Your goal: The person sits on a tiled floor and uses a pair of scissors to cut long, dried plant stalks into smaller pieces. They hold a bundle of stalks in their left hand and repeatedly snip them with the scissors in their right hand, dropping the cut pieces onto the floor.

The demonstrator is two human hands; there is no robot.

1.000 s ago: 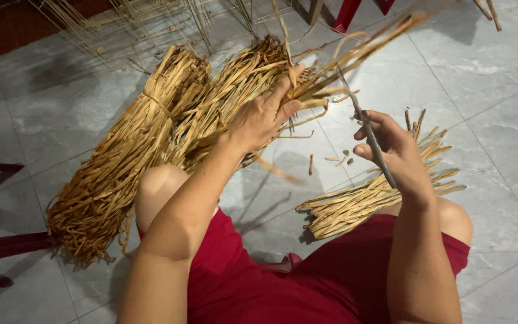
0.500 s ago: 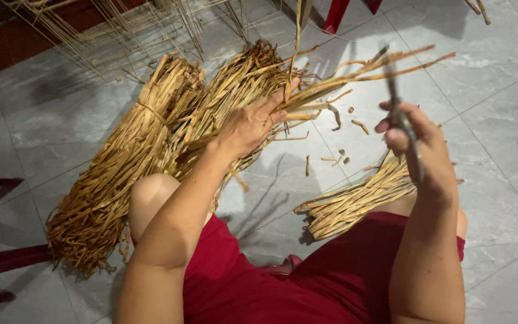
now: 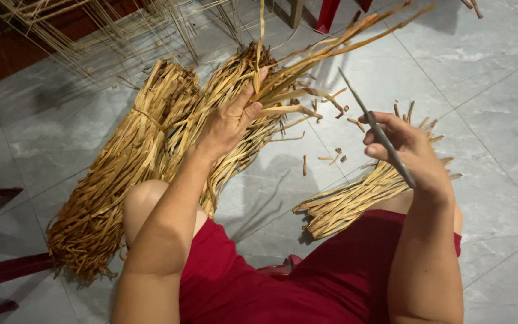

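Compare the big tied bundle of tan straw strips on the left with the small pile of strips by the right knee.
The big tied bundle of straw strips is far longer and thicker; the small pile of strips is short and thin. The bundle is bound by a band near its top; the pile lies loose, its ends fanned. Both are tan, dry and lie on the grey tiled floor.

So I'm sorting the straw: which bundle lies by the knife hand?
The small loose bundle beside the right hand; the two bigger bundles lie farther left.
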